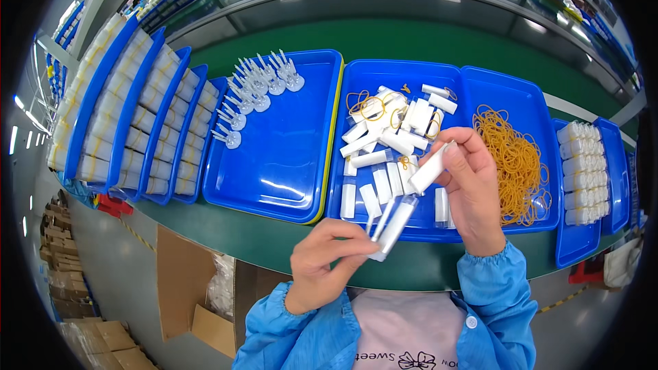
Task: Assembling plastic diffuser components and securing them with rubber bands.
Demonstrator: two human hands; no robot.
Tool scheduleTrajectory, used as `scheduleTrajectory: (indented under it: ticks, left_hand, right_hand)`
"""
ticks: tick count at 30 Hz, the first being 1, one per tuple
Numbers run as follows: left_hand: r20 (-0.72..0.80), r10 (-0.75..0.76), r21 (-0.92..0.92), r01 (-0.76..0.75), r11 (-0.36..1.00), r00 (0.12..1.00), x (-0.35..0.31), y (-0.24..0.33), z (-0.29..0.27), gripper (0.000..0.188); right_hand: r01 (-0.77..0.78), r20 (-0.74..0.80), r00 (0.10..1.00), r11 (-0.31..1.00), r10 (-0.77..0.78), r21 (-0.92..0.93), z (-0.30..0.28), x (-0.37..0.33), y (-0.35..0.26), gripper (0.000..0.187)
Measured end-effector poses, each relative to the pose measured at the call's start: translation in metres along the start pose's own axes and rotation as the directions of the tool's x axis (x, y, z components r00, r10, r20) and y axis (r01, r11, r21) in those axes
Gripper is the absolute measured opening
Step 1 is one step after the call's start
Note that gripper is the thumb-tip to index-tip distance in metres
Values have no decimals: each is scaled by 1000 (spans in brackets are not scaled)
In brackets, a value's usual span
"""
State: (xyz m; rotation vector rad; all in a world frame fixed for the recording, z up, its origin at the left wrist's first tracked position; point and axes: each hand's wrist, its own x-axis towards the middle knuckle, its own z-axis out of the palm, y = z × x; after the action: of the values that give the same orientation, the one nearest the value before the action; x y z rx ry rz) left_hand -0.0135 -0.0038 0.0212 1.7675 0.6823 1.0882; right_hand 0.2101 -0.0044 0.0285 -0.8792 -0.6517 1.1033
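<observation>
My left hand [329, 260], closed, pinches a clear plastic piece with a white insert and thin white prongs [393, 230] by its lower end, in front of the middle blue tray [411, 234]. My right hand [473, 185] grips a small white oblong block [433, 168] between thumb and fingers, over that tray's right side. The held block is close to the clear piece's upper end; I cannot tell whether they touch. Below lie many loose white blocks [382, 183] with a few rubber bands among them. In the right-hand tray is a heap of yellow-brown rubber bands [507, 164].
Clear pronged plastic parts [260, 85] stand in the left blue tray [267, 185]. Farther left are stacked, tilted trays of banded white pieces [137, 109]. A tray of bundled white pieces [582, 175] sits at far right. Below the green bench [288, 260] is an open cardboard box [181, 281].
</observation>
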Motion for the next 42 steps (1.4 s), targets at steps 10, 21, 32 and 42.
scheduleTrajectory:
  ticks: [10,21,32,42]
  left_hand:
    - [85,29,89,-36,995,996,5,5,6,26]
    - [129,134,253,-163,954,983,5,5,4,29]
    - [-140,-91,17,94,995,986,-9,-9,7,24]
    - [-441,-178,-198,99,975,880,3,-19,-31,17]
  right_hand:
    - [-68,109,991,990,82,-124,0,-5,2,23]
    - [-212,196,955,975,222,-72,-2,-4,1,22]
    - [32,272,960,937,69,-349,22,-23,10,13]
    - [899,854,438,-153,280,-411,10,-6,41,20]
